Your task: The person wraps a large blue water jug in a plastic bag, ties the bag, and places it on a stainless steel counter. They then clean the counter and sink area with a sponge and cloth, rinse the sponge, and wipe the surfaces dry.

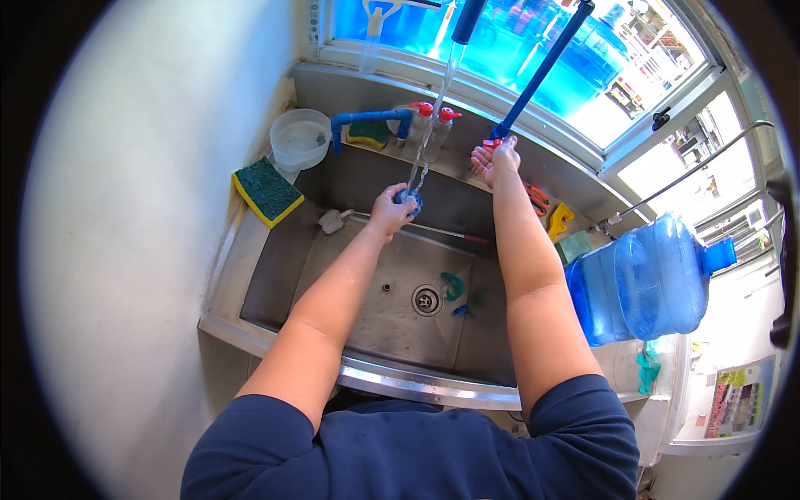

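Note:
My left hand [390, 210] is closed around a small blue object [407, 197] and holds it under a stream of water [433, 117] that falls from a blue tap spout [467, 18] above the steel sink [379, 292]. My right hand [493, 158] reaches to the back ledge, with its fingers at the red handle at the foot of a slanted blue pipe [542, 71]. A thin rod with a red tip [450, 232] lies in the sink behind my left hand.
A yellow and green sponge [267, 192] and a white bowl [300, 138] sit at the sink's left corner. Two clear bottles with red caps [433, 125] stand on the back ledge. A large blue water jug [646, 279] lies on the right counter. Small green and blue bits [454, 287] lie near the drain [427, 300].

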